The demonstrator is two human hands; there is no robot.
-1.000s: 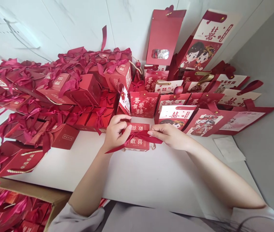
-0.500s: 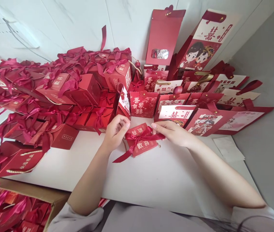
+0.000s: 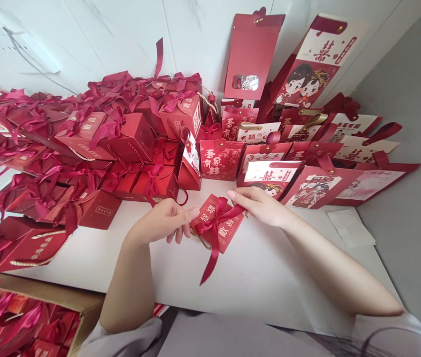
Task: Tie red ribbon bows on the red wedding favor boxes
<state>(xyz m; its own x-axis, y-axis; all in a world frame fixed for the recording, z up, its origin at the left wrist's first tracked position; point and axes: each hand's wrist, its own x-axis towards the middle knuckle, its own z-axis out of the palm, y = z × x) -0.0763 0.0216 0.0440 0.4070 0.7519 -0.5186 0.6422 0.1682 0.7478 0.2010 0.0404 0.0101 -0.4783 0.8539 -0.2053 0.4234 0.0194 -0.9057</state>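
A small red gift box [image 3: 228, 240] with gold characters lies turned at an angle on the table. A dark red satin ribbon bow [image 3: 215, 218] is tied across its top, one long tail hanging toward me. My right hand [image 3: 257, 203] pinches the right part of the bow between thumb and fingers. At the box's left edge is my left hand [image 3: 165, 220], thumb stretched out and fingers loosely bent and apart; no object shows in it. Part of a twisted cord handle [image 3: 203, 240] shows at the box's left side.
Many ribboned red boxes [image 3: 128, 136] are stacked at the left and back. Red and white gift bags [image 3: 221, 161] stand in rows at the back right. A cardboard carton [image 3: 87, 307] of similar boxes is at lower left. White paper [image 3: 349, 225] lies by the right wall.
The box has turned on the table, and the ribbon tail now points toward me. My left hand has gone from a pinch to loosely spread fingers, lower and left. My right hand shifted slightly left.
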